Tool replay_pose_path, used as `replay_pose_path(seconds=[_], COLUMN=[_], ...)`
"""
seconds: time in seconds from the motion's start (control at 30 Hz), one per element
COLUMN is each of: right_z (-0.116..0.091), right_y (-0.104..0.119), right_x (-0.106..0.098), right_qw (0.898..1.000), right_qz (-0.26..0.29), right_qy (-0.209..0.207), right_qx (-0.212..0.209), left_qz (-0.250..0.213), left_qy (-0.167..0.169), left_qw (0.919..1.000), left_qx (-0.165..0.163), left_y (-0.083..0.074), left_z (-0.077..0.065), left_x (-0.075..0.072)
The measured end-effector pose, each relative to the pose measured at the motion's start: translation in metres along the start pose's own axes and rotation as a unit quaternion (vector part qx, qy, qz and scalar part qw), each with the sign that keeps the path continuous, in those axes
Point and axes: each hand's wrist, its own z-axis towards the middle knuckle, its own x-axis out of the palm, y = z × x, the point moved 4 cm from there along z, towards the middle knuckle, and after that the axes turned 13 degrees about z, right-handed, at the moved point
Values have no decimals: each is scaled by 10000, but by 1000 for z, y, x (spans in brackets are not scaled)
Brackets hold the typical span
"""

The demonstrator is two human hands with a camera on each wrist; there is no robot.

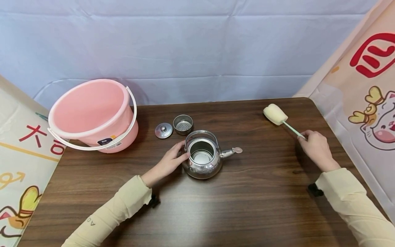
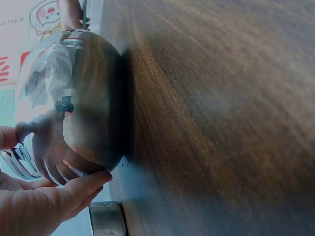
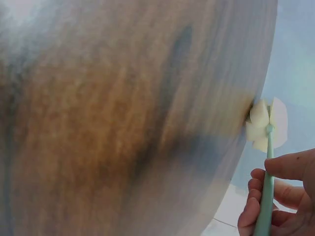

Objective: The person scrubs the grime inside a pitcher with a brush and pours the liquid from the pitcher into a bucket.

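Observation:
A shiny steel teapot (image 1: pixel 202 168) stands lidless on the table, its spout pointing right. My left hand (image 1: pixel 171 158) holds it from the left, thumb at the rim of the opening and fingers against its side. The left wrist view shows the fingers (image 2: pixel 81 191) along the teapot's rounded body (image 2: pixel 93 103). On the right, my right hand (image 1: pixel 316 147) grips the pale green handle of a sponge brush (image 1: pixel 275 114). Its cream sponge head is near the table's back right. In the right wrist view, thumb and fingers wrap the brush handle (image 3: pixel 266 206).
Behind the teapot, a perforated steel strainer (image 1: pixel 183 125) sits beside a small knobbed lid (image 1: pixel 163 130). A pink bucket (image 1: pixel 123 127) with a white handle stands at the back left. Pale cloth (image 1: pixel 197 51) hangs behind the wooden table (image 1: pixel 247 206), with printed panels at both sides.

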Motion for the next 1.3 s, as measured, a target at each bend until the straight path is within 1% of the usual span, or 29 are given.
replay_pose_path(seconds=[0.23, 0.43, 0.8, 0.93, 1.07, 1.3], right_z=[-1, -3, -5, -6, -7, -8], right_y=[6, 17, 38, 47, 55, 70], right_x=[-4, -8, -14, -15, -17, -20], right_qw=[9996, 9976, 9950, 9940, 9922, 9857], right_qz=[70, 128, 184, 203, 255, 227], right_qy=[-195, -391, -481, -468, -575, -827], right_qx=[-213, -551, -860, -972, -1073, -1449], left_qz=[-27, -67, -95, -100, -106, -70], left_qy=[4, 57, 24, 23, 46, -7], left_qw=[10000, 9999, 10000, 9999, 9999, 10000], left_qx=[-16, -77, 9, -28, -77, -19], left_y=[-1, 1, 0, 0, 1, 0], left_z=[0, 0, 1, 0, 0, 1], left_x=[0, 0, 1, 0, 1, 0])
